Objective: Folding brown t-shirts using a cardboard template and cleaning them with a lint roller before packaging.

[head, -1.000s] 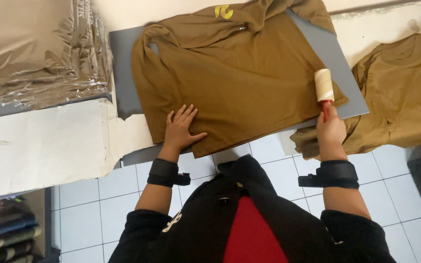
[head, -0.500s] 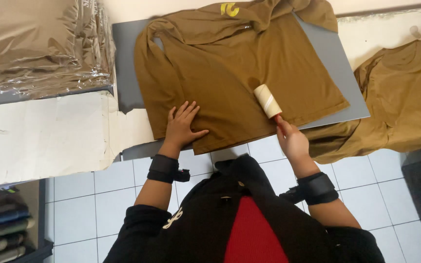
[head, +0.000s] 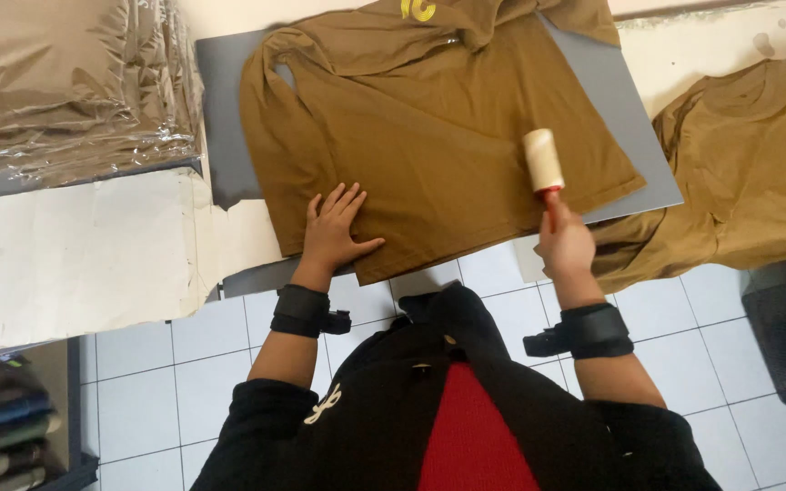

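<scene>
Looking down, head view:
Left hand (head: 334, 227): pressing flat, fingers spread open, on the lower edge of the brown shirt (head: 429, 127).
Right hand (head: 564, 245): gripping the red handle of the lint roller (head: 543, 162), closed around it.
Lint roller: resting on the shirt's right part.
Shirt: lying spread over the grey board (head: 625, 109) on the surface (head: 65, 255).
Second brown shirt (head: 748, 173): lying to the right.
Bagged shirts (head: 56, 82): stacked at far left.

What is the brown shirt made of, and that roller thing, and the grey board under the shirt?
The brown shirt looks like soft knit cloth: matte, with folds and wrinkles. The roller in the right hand seems to be pale sticky paper on a red, probably plastic, handle. The grey board looks stiff and smooth, maybe plastic or card; hard to tell.
</scene>
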